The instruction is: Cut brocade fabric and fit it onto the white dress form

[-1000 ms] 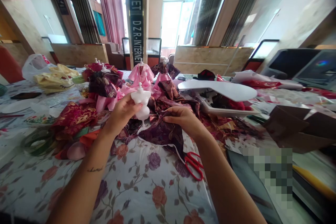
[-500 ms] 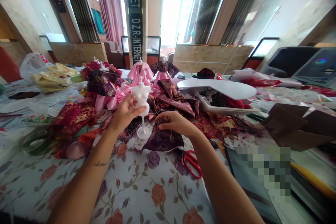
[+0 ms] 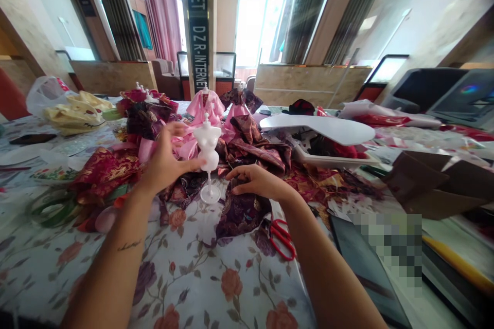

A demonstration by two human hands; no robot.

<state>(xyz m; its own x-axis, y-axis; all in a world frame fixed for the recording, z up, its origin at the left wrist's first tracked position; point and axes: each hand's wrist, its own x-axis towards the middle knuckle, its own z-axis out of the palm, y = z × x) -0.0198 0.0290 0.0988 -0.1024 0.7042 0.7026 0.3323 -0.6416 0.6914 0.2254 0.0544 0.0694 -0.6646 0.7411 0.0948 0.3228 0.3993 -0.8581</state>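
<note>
A small white mannequin torso (image 3: 207,145) stands upright on its thin stem and round base on the floral tablecloth (image 3: 200,277). My left hand (image 3: 164,162) is beside its left flank, fingers spread, thumb tip touching the torso. My right hand (image 3: 257,182) pinches a dark purple brocade garment (image 3: 241,211) that lies just right of the stand's base.
Red-handled scissors (image 3: 281,239) lie right of the purple cloth. Dressed mannequins in pink (image 3: 206,103) and dark fabric stand behind, amid heaps of red and maroon cloth (image 3: 104,169). A white tray (image 3: 324,131) and brown cardboard (image 3: 436,185) sit to the right.
The mannequin went from tilted and lifted in my left hand to standing on the table. My left hand has opened off it. My right hand pulled the purple cloth nearer.
</note>
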